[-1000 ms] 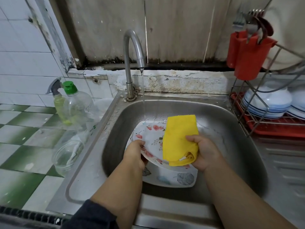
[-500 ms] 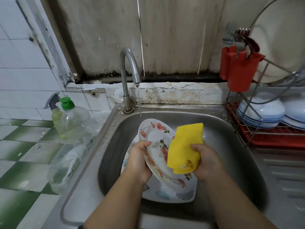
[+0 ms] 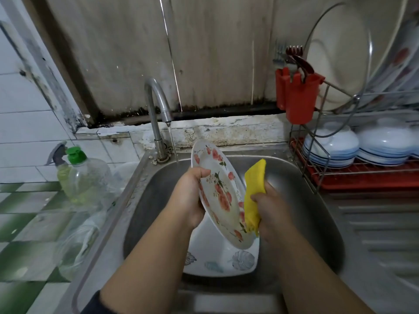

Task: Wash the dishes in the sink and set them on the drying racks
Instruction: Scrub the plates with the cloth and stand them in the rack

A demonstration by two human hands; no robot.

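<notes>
Mid-frame over the sink (image 3: 317, 223), left hand (image 3: 189, 200) fingers clamp the tilted plate (image 3: 217, 196), right hand (image 3: 269, 207) fingers clamp the sponge (image 3: 254, 191) at its right edge; best scrub firmly, plate braced steady.

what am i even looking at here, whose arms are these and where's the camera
There is no machine here. The camera sits on a person's head and looks forward and down, so the two arms coming in from the bottom are that person's own. They stand at a metal sink with the tap running a thin stream. The left hand holds a flowered plate tilted up on edge, and the right hand presses a yellow sponge against it. Another plate lies in the sink below. A soap bottle with a green cap stands on the left. On the right, a wire rack holds stacked bowls and a red cutlery holder.
</notes>
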